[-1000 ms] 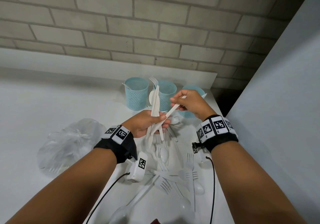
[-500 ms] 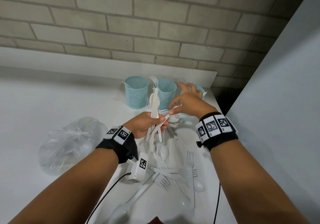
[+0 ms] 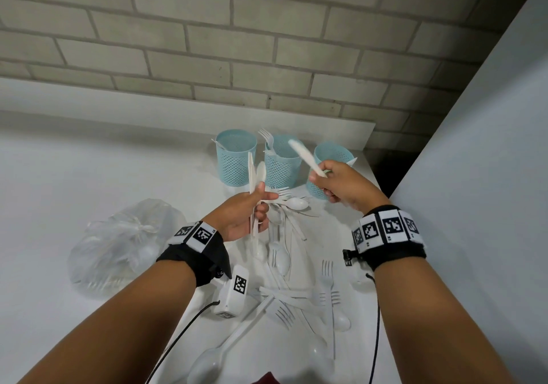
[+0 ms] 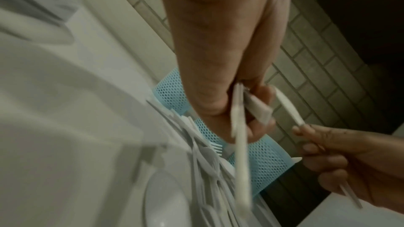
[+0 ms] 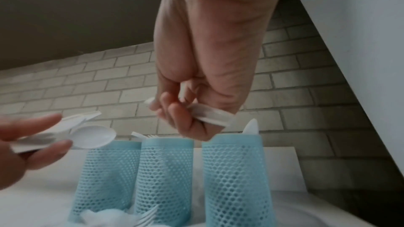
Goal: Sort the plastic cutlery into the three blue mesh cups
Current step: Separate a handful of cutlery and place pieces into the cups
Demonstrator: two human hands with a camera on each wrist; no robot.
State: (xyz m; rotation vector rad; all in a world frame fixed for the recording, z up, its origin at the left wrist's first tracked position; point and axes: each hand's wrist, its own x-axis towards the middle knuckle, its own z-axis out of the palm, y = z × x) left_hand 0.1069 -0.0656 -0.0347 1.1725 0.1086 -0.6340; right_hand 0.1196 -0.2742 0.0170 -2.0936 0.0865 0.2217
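— Where was the right hand (image 3: 344, 185), and what did it have?

— It hovered in front of the right cup (image 3: 327, 173), the one nearest the desk's (image 3: 89, 182) far right corner. Its fingers were curled round the handle of a single white knife (image 3: 305, 158). The knife's long axis ran on a slant, with the free end pointing up and to the left, toward the brick wall (image 3: 207, 36), and crossing over the rim of the middle cup (image 3: 281, 164).

— And the left hand (image 3: 243, 216)?

— Its thumb and fingers pinched a small bundle of cutlery (image 3: 254, 182), held nearly upright just in front of the gap between the left cup (image 3: 235, 158) and the middle one. I made out a spoon bowl at the top of the bundle; the handles pointed down past the palm toward the desk.

— Did the cups hold anything?

— A fork (image 3: 267, 137) stood tines-up in the middle cup. A white tip showed over the right cup's far rim, and another at the left cup's rim; I could not tell what kind either was.

— The rest of the cutlery?

— A loose pile of forks and spoons (image 3: 299, 288) lay along the right side of the desk, from the cups to the near edge, their long axes pointing every way. A clear plastic bag (image 3: 124, 244) sat to the left of the pile.
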